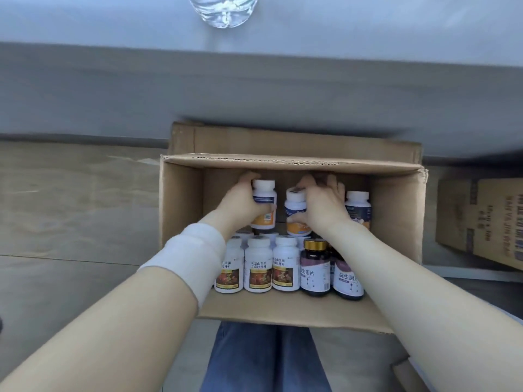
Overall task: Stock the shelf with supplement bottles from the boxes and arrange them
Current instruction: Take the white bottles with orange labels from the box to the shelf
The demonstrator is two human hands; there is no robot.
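An open cardboard box (pixel 181 199) on the floor holds supplement bottles. My left hand (pixel 240 200) is wrapped around a white bottle with a blue and orange label (pixel 264 193) at the back of the box. My right hand (pixel 321 206) grips a second bottle of the same kind (pixel 295 205) beside it. A third such bottle (pixel 358 205) stands at the back right. In front stand white bottles with red-brown labels (pixel 258 264) and dark bottles with gold caps (pixel 315 267).
A grey shelf (pixel 254 89) runs across above the box, with a clear plastic bottle (pixel 223 9) on its top. Another printed cardboard box (pixel 481 222) lies at the right. My legs in blue jeans (pixel 263 360) are below the box.
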